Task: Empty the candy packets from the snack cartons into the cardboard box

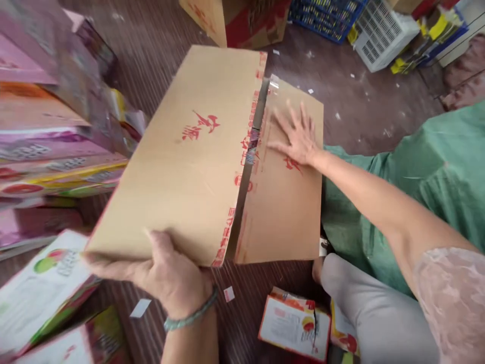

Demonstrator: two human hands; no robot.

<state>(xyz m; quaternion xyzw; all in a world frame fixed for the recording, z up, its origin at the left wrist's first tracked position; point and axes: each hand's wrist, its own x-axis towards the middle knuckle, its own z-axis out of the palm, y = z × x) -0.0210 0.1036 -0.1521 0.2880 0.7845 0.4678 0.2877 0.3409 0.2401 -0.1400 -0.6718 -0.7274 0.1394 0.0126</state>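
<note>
1. Cardboard box (170,177): in front of the person, between both hands, above the floor (235,349). Can't tell what it rests on.
2. Left panel (162,151) and right panel (280,217) sit apart, narrow gap (235,235) running between them.
3. Step, my read: steadying the panels. To do it well, keep the palm broad so the cardboard doesn't dent; brace the near corner; line both edges up evenly along the gap, so neither one rides over the other.
4. Left hand (162,270): grasping the left panel's near edge, thumb on top, fingers stretched along toward the corner. Undersides hidden.
5. Right hand (297,132): wide open, fingers splayed flat across the right panel, gripping nothing.
6. Small printed box (286,321) on the floor, apart from both hands.
</note>
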